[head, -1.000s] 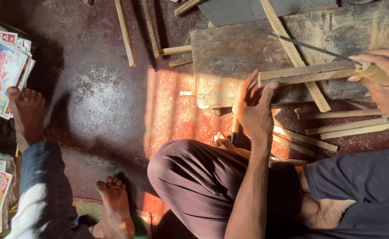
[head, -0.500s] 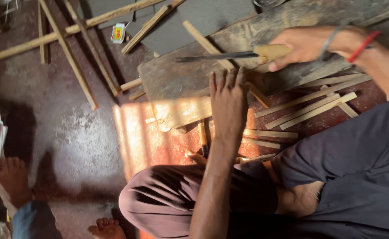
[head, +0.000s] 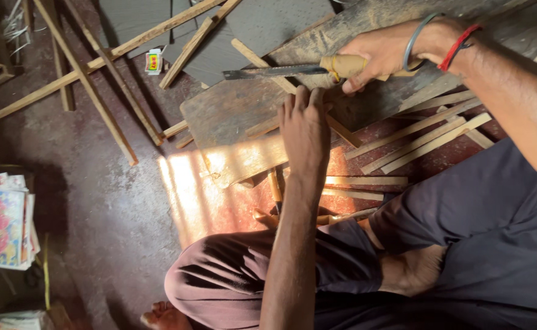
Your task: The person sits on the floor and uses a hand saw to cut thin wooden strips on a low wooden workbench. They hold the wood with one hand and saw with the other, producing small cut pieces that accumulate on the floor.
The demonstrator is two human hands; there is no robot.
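My right hand (head: 378, 52) grips the pale wooden handle of a small saw (head: 274, 71), whose dark blade points left across a thin wooden strip (head: 262, 61). My left hand (head: 305, 131) lies flat, fingers together, pressing that strip down on a worn wooden board (head: 232, 113). The strip runs diagonally under my left palm and comes out at its lower right. Bangles and a red thread circle my right wrist.
Several cut wooden strips (head: 415, 140) lie on the red floor to the right of the board. Long sticks (head: 97, 91) and grey sheets (head: 268, 21) lie at the top left. A stack of colourful printed pictures (head: 3, 220) sits at the left edge. My bent knee (head: 219, 275) fills the foreground.
The view has swung left and down, so board and hands sit further right. The saw blade has shifted along the strip; my left hand stays pressed on it.
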